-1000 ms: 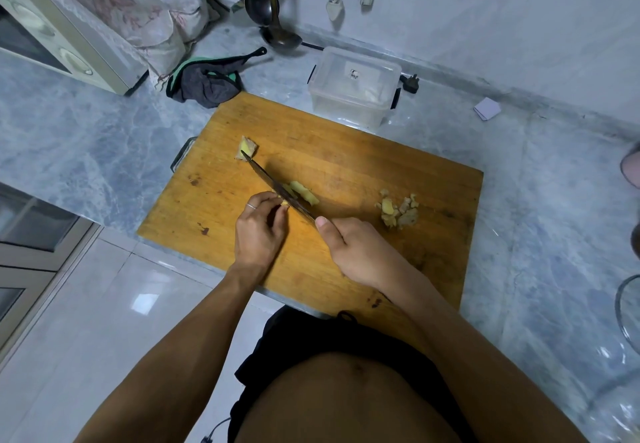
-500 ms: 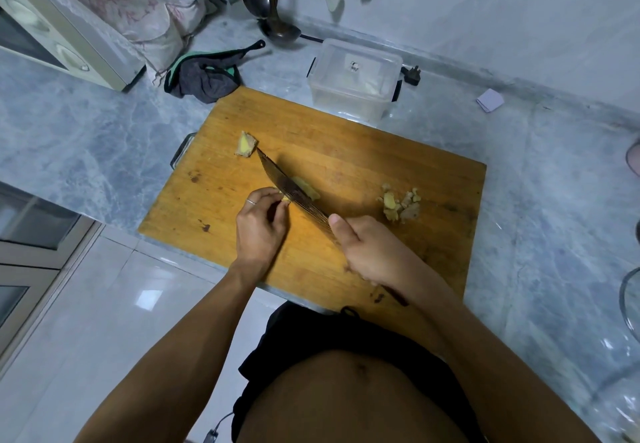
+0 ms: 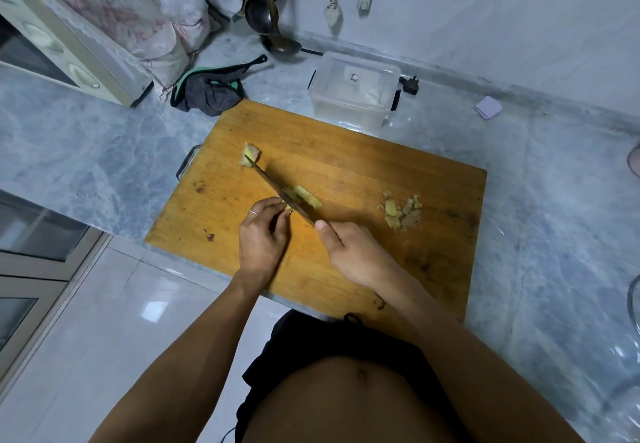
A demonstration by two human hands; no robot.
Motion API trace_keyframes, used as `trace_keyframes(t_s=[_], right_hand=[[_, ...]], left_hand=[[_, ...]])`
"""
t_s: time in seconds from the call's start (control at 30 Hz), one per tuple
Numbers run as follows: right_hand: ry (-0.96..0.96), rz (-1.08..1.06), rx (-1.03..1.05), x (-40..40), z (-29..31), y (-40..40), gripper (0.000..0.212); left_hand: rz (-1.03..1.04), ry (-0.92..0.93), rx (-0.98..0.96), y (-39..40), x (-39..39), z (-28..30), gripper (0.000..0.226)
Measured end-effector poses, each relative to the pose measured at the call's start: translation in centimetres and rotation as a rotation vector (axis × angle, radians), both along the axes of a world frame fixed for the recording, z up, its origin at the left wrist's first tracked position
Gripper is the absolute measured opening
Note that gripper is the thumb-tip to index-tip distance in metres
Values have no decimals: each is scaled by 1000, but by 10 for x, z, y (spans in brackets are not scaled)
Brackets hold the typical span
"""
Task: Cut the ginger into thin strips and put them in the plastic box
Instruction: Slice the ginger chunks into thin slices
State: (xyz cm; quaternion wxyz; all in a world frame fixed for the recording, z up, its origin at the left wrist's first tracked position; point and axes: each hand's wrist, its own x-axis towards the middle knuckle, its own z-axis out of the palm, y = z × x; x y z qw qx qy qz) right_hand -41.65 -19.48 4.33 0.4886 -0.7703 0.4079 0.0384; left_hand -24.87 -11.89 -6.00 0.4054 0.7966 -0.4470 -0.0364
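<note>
Right hand [image 3: 356, 255] slices ginger [image 3: 306, 197] with knife [image 3: 277, 190]; left hand [image 3: 263, 235] apparently steadies it.

head: worn, wide-angle | faces forward-down | close above cutting board [image 3: 346, 152] | single view

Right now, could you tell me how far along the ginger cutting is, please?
Partly done. A small heap of cut ginger already lies on the board. In hand: the left hand steadies a piece while the right hand slices it with the knife. Left: another chunk is uncut, and I cannot see any ginger in the plastic box.
</note>
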Motion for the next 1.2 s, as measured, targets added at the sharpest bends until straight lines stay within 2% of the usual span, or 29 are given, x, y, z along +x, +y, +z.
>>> trace_keyframes(t_s=[0.1, 0.33, 0.83, 1.2], right_hand=[[-30, -27, 60, -8, 10, -5, 52], [-35, 18, 45, -15, 28, -4, 52], [55, 60, -12, -10, 17, 4, 51], [34, 34, -21, 7, 15, 1, 51]], left_hand=[[-3, 12, 9, 0, -1, 0, 14], [-1, 7, 11, -1, -1, 1, 13], [14, 29, 12, 1, -2, -2, 13], [11, 28, -20, -2, 1, -1, 12]])
